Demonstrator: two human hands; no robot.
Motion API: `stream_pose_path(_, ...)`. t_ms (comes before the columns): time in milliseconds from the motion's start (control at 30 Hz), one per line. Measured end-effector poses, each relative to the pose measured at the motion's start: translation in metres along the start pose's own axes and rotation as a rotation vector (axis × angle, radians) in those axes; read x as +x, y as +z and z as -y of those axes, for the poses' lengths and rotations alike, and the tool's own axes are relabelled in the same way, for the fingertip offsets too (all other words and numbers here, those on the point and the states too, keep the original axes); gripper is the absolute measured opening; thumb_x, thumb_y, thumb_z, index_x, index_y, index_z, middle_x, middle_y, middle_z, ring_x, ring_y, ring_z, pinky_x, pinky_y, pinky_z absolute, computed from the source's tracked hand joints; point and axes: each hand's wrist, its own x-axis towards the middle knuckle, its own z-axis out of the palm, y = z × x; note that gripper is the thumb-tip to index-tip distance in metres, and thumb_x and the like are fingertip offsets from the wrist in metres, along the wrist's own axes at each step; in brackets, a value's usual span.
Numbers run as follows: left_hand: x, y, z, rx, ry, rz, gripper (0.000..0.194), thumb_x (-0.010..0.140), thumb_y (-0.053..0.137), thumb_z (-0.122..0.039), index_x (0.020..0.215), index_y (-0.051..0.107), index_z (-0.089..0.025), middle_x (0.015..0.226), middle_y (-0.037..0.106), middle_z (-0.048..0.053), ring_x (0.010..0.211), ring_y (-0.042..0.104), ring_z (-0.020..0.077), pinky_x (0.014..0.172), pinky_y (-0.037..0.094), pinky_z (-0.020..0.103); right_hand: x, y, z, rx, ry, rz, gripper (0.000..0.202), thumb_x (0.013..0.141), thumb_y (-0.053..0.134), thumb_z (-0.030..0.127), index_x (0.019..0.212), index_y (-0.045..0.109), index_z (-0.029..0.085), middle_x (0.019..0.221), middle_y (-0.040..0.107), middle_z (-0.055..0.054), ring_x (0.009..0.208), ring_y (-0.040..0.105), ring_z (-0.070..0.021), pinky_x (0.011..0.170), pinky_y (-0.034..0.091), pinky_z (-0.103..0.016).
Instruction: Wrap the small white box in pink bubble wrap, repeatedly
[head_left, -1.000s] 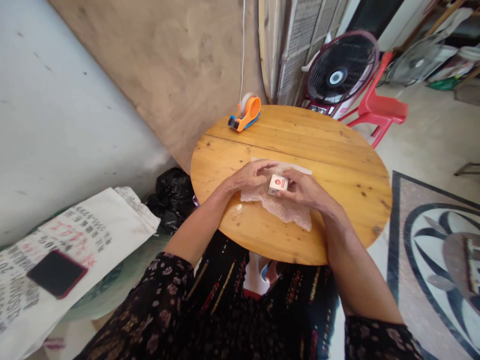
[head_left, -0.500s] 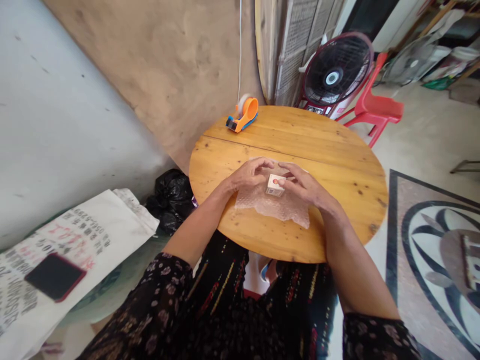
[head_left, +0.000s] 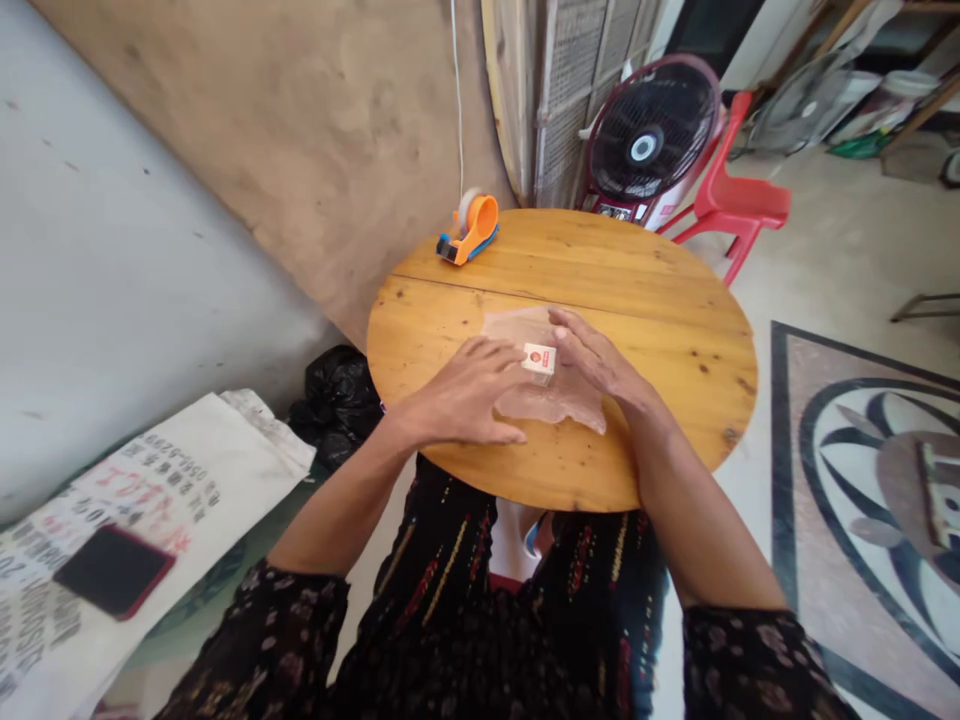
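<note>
A small white box (head_left: 540, 362) with a red mark on its top sits on a sheet of clear bubble wrap (head_left: 555, 405), which lies spread on the round wooden table. My left hand (head_left: 474, 388) is open, palm down over the sheet's left part, its fingertips at the box's left side. Whether they touch the box, I cannot tell. On the other side, my right hand (head_left: 594, 358) is open too, fingers stretched out just right of the box and over the wrap. Neither hand grips anything.
An orange tape dispenser (head_left: 472, 232) stands at the back left of the wooden table (head_left: 675, 350). Behind are a fan (head_left: 651, 130) and a red chair (head_left: 739, 195). Left of the table are a black plastic bag (head_left: 337, 400), a printed white sack (head_left: 217, 465) and a phone (head_left: 115, 570).
My left hand has come nearer me and spread its fingers beside the box. My right hand has drawn off the box's top to its right. The view has shifted slightly.
</note>
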Motion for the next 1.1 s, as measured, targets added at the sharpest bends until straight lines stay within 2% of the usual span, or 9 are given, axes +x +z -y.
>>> stream_pose_path(67, -0.004, 0.015, -0.006, 0.088, 0.008, 0.007, 0.059, 0.075, 0.076, -0.043, 0.128, 0.058, -0.025, 0.139, 0.054, 0.011, 0.135, 0.043, 0.0340, 0.115, 0.029, 0.053, 0.001, 0.000, -0.002, 0.024, 0.016, -0.004, 0.064, 0.093, 0.040, 0.067, 0.142, 0.050, 0.026, 0.148, 0.051, -0.009, 0.134, 0.050, -0.0303, 0.110, 0.043, -0.053)
stream_pose_path(167, -0.002, 0.030, -0.009, 0.190, -0.028, -0.078, 0.034, 0.083, 0.065, -0.022, 0.117, 0.063, -0.020, 0.133, 0.058, 0.013, 0.131, 0.047, 0.0314, 0.114, 0.031, 0.053, 0.003, 0.001, -0.007, 0.047, 0.041, -0.022, 0.064, 0.092, 0.040, 0.067, 0.141, 0.051, 0.026, 0.147, 0.052, -0.009, 0.129, 0.053, -0.0310, 0.106, 0.047, -0.053)
stream_pose_path(300, 0.005, 0.032, -0.009, 0.196, -0.030, -0.210, 0.012, 0.088, 0.057, -0.018, 0.092, 0.068, -0.020, 0.127, 0.060, 0.012, 0.121, 0.054, 0.0284, 0.106, 0.040, 0.049, 0.004, 0.001, -0.012, 0.072, 0.046, -0.028, 0.064, 0.092, 0.042, 0.066, 0.144, 0.048, 0.029, 0.150, 0.049, -0.007, 0.130, 0.052, -0.0313, 0.104, 0.049, -0.055)
stream_pose_path(500, 0.025, 0.029, 0.003, -0.015, -0.153, -0.292, 0.008, 0.080, 0.056, -0.015, 0.079, 0.063, -0.018, 0.109, 0.069, 0.009, 0.103, 0.064, 0.0229, 0.094, 0.049, 0.039, 0.006, 0.000, -0.015, 0.136, 0.091, -0.008, 0.069, 0.090, 0.043, 0.069, 0.145, 0.046, 0.027, 0.146, 0.053, -0.009, 0.114, 0.064, -0.0285, 0.093, 0.056, -0.048)
stream_pose_path(567, 0.036, 0.029, 0.009, -0.059, -0.212, -0.288, 0.009, 0.079, 0.055, -0.015, 0.077, 0.063, -0.019, 0.098, 0.072, 0.007, 0.095, 0.065, 0.0223, 0.090, 0.049, 0.038, 0.007, -0.001, -0.014, 0.131, 0.093, -0.011, 0.071, 0.089, 0.042, 0.070, 0.144, 0.047, 0.025, 0.143, 0.055, -0.010, 0.110, 0.066, -0.0273, 0.097, 0.054, -0.048)
stream_pose_path(733, 0.056, 0.032, 0.021, -0.217, -0.376, -0.249, 0.008, 0.076, 0.059, -0.022, 0.077, 0.067, -0.019, 0.083, 0.072, 0.003, 0.076, 0.064, 0.0191, 0.073, 0.048, 0.031, 0.008, -0.005, -0.013, 0.064, 0.069, -0.017, 0.076, 0.089, 0.039, 0.072, 0.144, 0.049, 0.019, 0.137, 0.060, -0.015, 0.116, 0.063, -0.0299, 0.106, 0.045, -0.051)
stream_pose_path(933, 0.057, 0.047, 0.029, -0.276, -0.339, -0.333, 0.008, 0.076, 0.060, -0.024, 0.076, 0.065, -0.017, 0.084, 0.070, 0.004, 0.080, 0.063, 0.0176, 0.075, 0.047, 0.029, 0.009, -0.003, -0.015, 0.071, 0.068, -0.017, 0.071, 0.090, 0.038, 0.072, 0.139, 0.053, 0.023, 0.119, 0.071, -0.011, 0.119, 0.062, -0.0277, 0.109, 0.042, -0.048)
stream_pose_path(1100, 0.057, 0.056, 0.037, -0.373, -0.332, -0.370, 0.008, 0.075, 0.060, -0.025, 0.076, 0.064, -0.017, 0.081, 0.067, 0.001, 0.075, 0.060, 0.0148, 0.072, 0.047, 0.027, 0.007, -0.005, -0.011, 0.083, 0.076, 0.009, 0.067, 0.092, 0.040, 0.069, 0.136, 0.055, 0.021, 0.116, 0.072, -0.011, 0.115, 0.063, -0.0264, 0.107, 0.043, -0.046)
